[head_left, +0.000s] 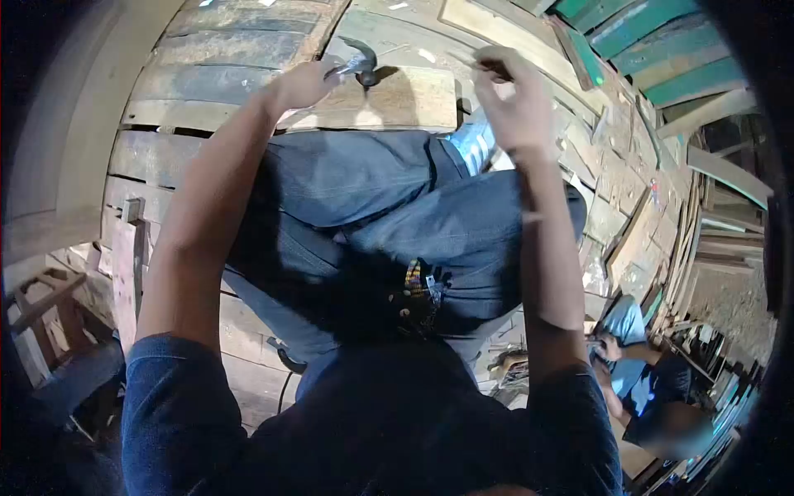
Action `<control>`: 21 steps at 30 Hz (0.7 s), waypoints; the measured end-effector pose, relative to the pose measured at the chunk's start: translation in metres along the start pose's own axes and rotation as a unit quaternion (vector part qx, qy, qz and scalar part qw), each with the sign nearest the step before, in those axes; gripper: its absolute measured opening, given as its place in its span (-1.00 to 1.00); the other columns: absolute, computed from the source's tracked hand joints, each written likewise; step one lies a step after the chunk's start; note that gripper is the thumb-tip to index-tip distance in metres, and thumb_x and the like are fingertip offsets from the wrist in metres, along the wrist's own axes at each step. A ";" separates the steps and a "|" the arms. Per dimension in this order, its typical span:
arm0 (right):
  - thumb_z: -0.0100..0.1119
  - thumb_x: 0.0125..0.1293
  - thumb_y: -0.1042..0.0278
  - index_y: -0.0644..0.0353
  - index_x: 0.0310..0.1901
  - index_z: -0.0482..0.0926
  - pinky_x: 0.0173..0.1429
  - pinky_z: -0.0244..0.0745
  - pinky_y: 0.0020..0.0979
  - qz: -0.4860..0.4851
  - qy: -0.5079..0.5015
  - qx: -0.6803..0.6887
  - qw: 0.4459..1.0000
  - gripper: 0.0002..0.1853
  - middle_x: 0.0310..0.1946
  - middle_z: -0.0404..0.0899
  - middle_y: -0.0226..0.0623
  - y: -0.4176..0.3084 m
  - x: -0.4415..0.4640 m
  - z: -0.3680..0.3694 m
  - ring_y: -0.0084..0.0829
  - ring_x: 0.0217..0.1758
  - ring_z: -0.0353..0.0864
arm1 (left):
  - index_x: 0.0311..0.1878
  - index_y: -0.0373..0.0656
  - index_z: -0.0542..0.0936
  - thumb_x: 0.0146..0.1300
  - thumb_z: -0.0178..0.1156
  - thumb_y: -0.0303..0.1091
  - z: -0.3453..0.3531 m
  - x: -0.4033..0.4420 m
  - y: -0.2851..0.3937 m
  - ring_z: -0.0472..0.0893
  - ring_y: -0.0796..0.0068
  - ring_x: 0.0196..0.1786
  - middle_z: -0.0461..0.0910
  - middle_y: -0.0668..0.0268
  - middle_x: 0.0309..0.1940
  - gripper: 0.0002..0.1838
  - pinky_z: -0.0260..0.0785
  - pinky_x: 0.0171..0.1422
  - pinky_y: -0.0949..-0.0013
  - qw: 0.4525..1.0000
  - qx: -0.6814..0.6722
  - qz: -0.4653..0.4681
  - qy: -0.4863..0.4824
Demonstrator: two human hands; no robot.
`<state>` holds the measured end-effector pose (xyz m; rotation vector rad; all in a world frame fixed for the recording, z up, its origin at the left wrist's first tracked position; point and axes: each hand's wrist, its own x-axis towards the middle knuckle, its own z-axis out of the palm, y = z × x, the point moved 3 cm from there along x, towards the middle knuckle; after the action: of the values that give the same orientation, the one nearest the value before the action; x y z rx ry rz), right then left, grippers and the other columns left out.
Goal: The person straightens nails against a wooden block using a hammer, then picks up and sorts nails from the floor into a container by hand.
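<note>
My left hand is wrapped round the handle of a claw hammer. The hammer's head hangs over a pale wooden board lying in front of my folded legs. My right hand is raised past the board's right end, apart from it, with its fingers curled in towards the thumb. Motion blurs the fingertips, and whatever may be between them cannot be made out. Below the right hand shows a blue shoe with white stripes.
Wooden planks make up the floor around me. Green boards stand at the upper right. Another person sits at the lower right among wood strips. A wooden frame is at the left. Small yellow and dark bits lie on my lap.
</note>
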<state>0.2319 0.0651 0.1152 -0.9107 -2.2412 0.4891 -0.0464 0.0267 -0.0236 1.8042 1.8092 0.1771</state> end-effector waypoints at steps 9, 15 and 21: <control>0.16 0.06 0.43 0.15 -0.25 0.60 -0.10 0.49 -0.22 0.135 -0.166 -0.073 0.974 -0.82 -0.32 0.62 -0.09 0.098 -0.016 0.142 -0.11 -0.21 0.62 | -0.02 -0.26 0.47 0.34 -0.03 -0.02 -0.007 0.003 0.002 0.55 -0.04 -0.14 0.56 -0.07 -0.22 -0.55 0.34 -0.03 0.08 0.999 -0.025 -0.019 0.011; 0.21 0.01 0.35 0.19 -0.25 0.61 -0.03 0.49 -0.27 0.225 -0.158 -0.028 0.961 -0.76 -0.26 0.64 -0.08 0.144 -0.016 0.132 -0.15 -0.15 0.63 | -0.05 -0.21 0.50 0.34 -0.02 -0.07 -0.016 0.001 0.016 0.57 -0.02 -0.22 0.58 -0.02 -0.31 -0.62 0.36 -0.10 0.05 0.999 0.005 -0.019 0.035; 0.26 0.01 0.04 0.11 -0.04 0.53 0.28 0.24 -0.18 0.268 -0.152 -0.181 0.934 -0.51 0.04 0.43 -0.02 0.137 -0.021 0.136 -0.05 0.17 0.36 | -0.03 -0.25 0.49 0.35 -0.04 -0.05 0.003 0.011 0.028 0.57 -0.03 -0.20 0.58 -0.03 -0.27 -0.58 0.37 -0.07 0.07 0.999 -0.032 -0.023 0.018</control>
<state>0.2129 0.1321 -0.0662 -1.7691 -2.3880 0.4847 -0.0198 0.0383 -0.0163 1.7236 1.8463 0.2483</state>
